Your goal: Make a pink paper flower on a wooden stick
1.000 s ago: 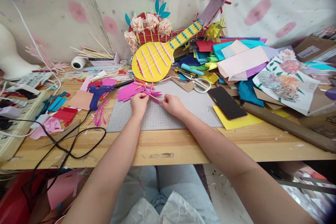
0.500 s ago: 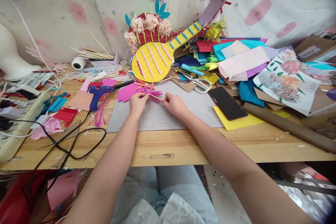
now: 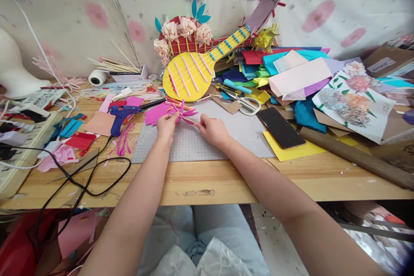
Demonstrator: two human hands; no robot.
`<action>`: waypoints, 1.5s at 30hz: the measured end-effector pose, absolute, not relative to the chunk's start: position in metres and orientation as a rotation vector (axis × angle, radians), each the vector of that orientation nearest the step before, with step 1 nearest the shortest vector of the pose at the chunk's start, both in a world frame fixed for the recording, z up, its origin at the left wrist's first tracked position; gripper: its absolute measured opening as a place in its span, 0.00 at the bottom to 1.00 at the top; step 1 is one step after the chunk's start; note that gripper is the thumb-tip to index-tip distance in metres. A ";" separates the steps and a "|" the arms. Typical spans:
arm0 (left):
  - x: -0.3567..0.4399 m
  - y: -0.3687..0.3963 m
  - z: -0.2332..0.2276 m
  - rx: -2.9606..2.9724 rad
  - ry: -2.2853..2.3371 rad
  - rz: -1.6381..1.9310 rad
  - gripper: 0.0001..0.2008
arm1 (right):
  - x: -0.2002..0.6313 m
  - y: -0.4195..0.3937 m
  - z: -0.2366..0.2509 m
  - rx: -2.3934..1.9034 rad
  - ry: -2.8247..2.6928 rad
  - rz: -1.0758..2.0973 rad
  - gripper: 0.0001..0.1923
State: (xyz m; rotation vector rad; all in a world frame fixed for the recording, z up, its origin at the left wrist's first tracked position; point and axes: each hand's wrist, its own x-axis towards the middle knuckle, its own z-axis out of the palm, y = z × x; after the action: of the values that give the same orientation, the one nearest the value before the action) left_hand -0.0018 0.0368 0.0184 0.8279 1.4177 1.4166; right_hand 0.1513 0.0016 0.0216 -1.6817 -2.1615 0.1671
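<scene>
Above the grey cutting mat (image 3: 194,148), a magenta paper flower (image 3: 184,112) with thin spread petals is between my two hands. My left hand (image 3: 166,127) is closed, pinching the flower at its left side. My right hand (image 3: 213,129) is closed too, with thumb and finger pinched at the tip of a petal or thin stick on the flower's right; which of the two I cannot make out. Behind my left hand lie flat magenta paper pieces (image 3: 155,114). A yellow paper lute (image 3: 187,77) leans at the back of the mat.
A blue glue gun (image 3: 119,118) with a black cord lies left of the mat. White-handled scissors (image 3: 250,105) and a black phone (image 3: 280,127) on yellow paper lie to the right. Coloured paper sheets (image 3: 297,73) are piled behind, and a wooden bar (image 3: 355,155) crosses the right side.
The flower has turned and shifted slightly left with my left hand. My right hand has moved a little left, its fingers still pinched.
</scene>
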 end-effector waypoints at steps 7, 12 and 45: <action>-0.002 0.038 0.017 0.816 1.417 1.463 0.12 | 0.148 0.000 0.021 -1.676 -2.191 0.195 0.15; -0.002 0.043 0.006 1.063 1.622 1.431 0.16 | 0.146 0.003 0.021 -1.737 -2.094 0.196 0.15; -0.006 0.038 0.003 1.222 1.252 1.271 0.08 | 0.184 0.016 0.025 -1.640 -1.848 0.472 0.12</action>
State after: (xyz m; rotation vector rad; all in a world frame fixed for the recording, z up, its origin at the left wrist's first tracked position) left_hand -0.0062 0.0382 0.0033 1.2218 1.2517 1.2711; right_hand 0.1837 0.0157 0.0250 -1.6397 -1.8480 0.4719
